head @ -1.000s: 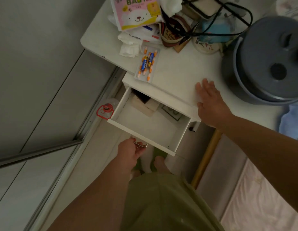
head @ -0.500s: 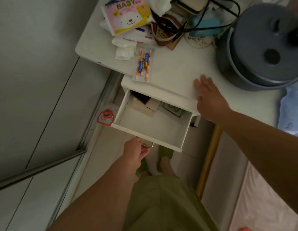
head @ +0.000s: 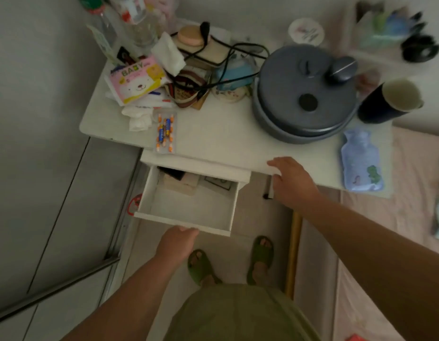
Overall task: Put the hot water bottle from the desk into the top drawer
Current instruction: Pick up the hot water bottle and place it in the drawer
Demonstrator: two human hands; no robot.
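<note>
Head view: our left hand point(head: 177, 242) grips the open top drawer point(head: 189, 205); our right hand point(head: 293, 183), spread flat at the desk point(head: 213, 134) edge, must reach the hot water bottle point(head: 361, 161) at the desk's right end.

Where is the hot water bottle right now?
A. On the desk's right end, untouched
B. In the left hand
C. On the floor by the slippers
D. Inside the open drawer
A: the hot water bottle lies flat on the desk, apart from the right hand; the left hand is at the drawer front.
</note>
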